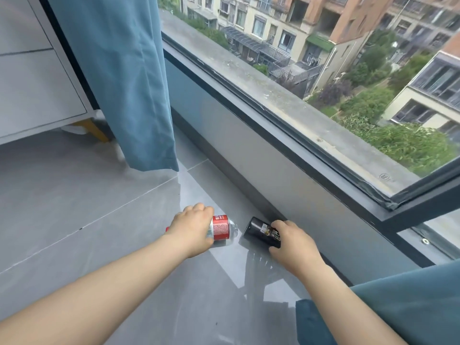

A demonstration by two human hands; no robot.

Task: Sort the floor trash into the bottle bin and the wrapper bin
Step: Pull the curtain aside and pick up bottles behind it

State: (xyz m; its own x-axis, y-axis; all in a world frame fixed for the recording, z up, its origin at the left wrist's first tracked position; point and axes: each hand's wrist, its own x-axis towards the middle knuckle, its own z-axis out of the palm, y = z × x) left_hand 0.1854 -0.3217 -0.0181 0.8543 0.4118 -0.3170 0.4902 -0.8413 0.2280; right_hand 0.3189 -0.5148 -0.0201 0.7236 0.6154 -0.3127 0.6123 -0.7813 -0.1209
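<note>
On the floor: grey tiles (pixel 74 207) run up to a low dark wall under the window, and you reach down toward it with both bare arms.
Left hand: your left hand (pixel 191 227) is wrapped around a clear plastic bottle with a red label (pixel 221 229); fingers curl over its top and the thumb sits below, so the grip is closed on the bottle.
Clear bottle: it lies on its side, its base pointing right and a sliver of red cap showing at the wrist side; you cannot tell whether it is lifted or touching the tile.
Right hand: your right hand (pixel 293 241) clasps a dark bottle with a black label (pixel 261 231), fingers over the far side, thumb at the near edge, holding it.
Dark bottle: also on its side, close against the foot of the wall, its round end facing left toward the clear bottle; the two sit just apart.
Surroundings: a blue curtain (pixel 119 78) hangs at upper left beside a white cabinet (pixel 32 78); more blue fabric bunches at lower right.
Window: the window (pixel 323 78) looks out on apartment blocks and greenery.
</note>
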